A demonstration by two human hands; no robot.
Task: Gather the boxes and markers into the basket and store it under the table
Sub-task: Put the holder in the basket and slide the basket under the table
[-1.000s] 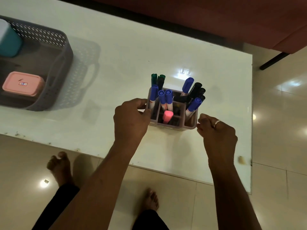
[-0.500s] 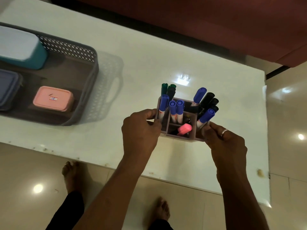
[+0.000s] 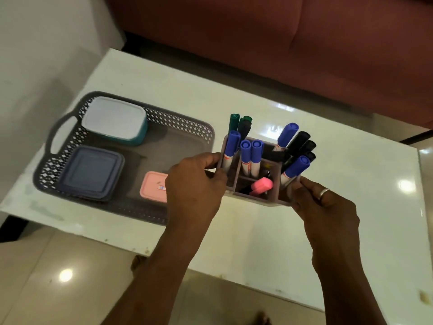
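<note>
A pale marker holder [image 3: 269, 200] with several compartments carries blue, black and green markers [image 3: 255, 156] and a pink highlighter [image 3: 262, 186]. My left hand [image 3: 194, 191] grips its left end and my right hand [image 3: 325, 207] grips its right end, holding it above the white table [image 3: 351, 231] beside the right rim of the grey perforated basket [image 3: 65, 146]. Inside the basket lie a teal box with a white lid [image 3: 114, 119], a dark blue box [image 3: 91, 172] and a small pink box [image 3: 152, 187], the last partly hidden behind my left hand.
A reddish-brown sofa [image 3: 257, 43] runs along the table's far side. Tiled floor [image 3: 46, 277] lies below the near table edge, where my bare feet [image 3: 137, 263] show. The basket's handle [image 3: 58, 132] sits at its left end, near the table's left edge.
Both hands closed on the marker holder, lifted it and carried it left toward the basket. My view swung left, bringing the whole basket into sight.
</note>
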